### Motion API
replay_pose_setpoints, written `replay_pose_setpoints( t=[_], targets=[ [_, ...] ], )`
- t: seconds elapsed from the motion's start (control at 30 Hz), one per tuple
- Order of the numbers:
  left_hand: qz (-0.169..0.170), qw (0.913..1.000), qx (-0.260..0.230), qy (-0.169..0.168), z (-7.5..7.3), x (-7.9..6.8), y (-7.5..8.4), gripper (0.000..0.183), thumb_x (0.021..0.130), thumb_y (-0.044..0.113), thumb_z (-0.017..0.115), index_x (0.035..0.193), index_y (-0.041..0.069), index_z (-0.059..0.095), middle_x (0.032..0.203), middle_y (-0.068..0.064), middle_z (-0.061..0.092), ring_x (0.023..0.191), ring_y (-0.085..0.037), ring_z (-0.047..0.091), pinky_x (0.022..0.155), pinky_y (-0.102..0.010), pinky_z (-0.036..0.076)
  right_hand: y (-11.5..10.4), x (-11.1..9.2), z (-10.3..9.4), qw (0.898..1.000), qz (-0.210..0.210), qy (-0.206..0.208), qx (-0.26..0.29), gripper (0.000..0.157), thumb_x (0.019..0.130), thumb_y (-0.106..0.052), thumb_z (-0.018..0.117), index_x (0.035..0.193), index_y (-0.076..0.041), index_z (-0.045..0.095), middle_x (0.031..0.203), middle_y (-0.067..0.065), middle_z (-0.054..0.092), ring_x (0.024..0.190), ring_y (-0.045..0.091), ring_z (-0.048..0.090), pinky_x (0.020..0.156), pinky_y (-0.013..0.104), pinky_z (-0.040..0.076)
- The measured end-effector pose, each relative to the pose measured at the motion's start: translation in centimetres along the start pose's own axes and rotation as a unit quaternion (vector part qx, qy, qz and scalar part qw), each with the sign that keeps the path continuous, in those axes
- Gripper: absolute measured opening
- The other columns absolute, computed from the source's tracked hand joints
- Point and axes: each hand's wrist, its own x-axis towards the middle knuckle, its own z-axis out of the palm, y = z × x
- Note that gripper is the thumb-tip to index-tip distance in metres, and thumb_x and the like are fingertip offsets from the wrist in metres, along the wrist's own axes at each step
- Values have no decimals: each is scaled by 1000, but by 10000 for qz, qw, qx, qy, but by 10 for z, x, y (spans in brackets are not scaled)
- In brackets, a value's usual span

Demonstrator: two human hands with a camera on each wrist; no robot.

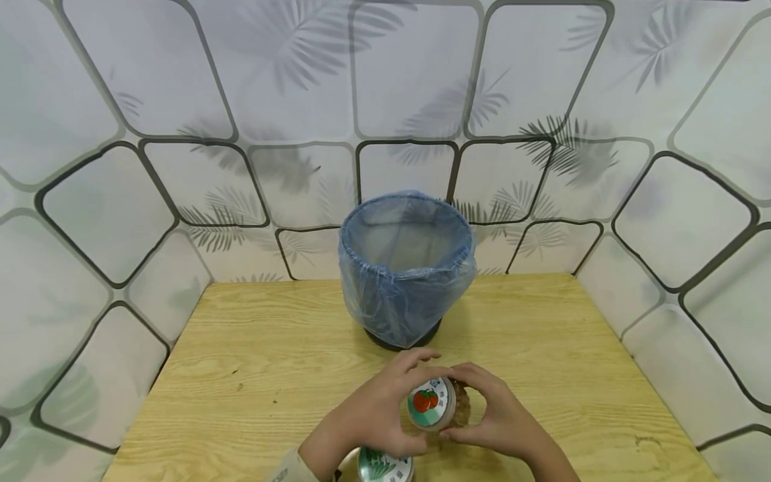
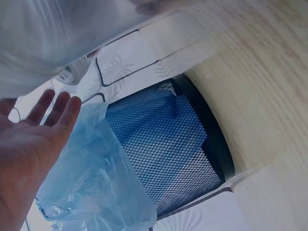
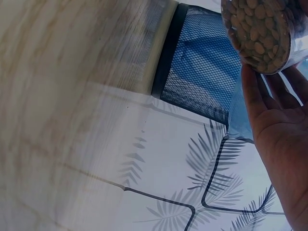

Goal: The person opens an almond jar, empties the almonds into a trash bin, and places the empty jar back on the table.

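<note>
A clear jar of brown nut-like pieces (image 3: 259,36) is tilted on its side above the table, its round lid (image 1: 429,403) bearing a picture of red fruit and facing left. My right hand (image 1: 496,415) grips the jar toward its base, thumb below and fingers above. My left hand (image 1: 379,405) is spread around the lid side with thumb and fingers apart. In the left wrist view, its fingers (image 2: 60,108) are extended just short of the white lid (image 2: 74,72). A second jar, with a green-plant lid (image 1: 385,465), stands below my left hand, partly hidden.
A dark mesh bin (image 2: 163,139) lined with a thin blue bag (image 1: 403,294) stands at the back middle of the wooden table (image 1: 241,355). Patterned panels (image 1: 301,181) close in the back and both sides.
</note>
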Motion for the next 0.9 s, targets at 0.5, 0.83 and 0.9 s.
replay_pose_setpoints(
  t=[0.5, 0.83, 0.9],
  targets=[
    [285, 9992, 221, -149, 1, 0, -1, 99, 73, 16, 82, 163, 29, 42, 159, 0, 38, 138, -18, 47, 104, -32, 55, -2, 1, 1, 9999, -88, -38, 138, 75, 79, -29, 97, 145, -26, 61, 137, -5, 65, 119, 11, 67, 99, 33, 59],
    [292, 9994, 146, -134, 2, 0, -5, 90, 72, 13, 83, 156, 22, 51, 151, 3, 42, 131, -13, 48, 104, -27, 54, -2, 2, 2, 9998, -156, -77, 137, 75, 78, -26, 98, 144, -26, 62, 136, -6, 66, 118, 11, 67, 97, 32, 60],
    [277, 9994, 129, -138, 2, 0, -6, 88, 74, 14, 82, 156, 22, 51, 151, 3, 42, 132, -13, 48, 104, -27, 54, -2, 2, 1, 9998, -112, -80, 126, 75, 78, -28, 98, 144, -27, 62, 136, -7, 66, 118, 11, 68, 98, 32, 60]
  ],
)
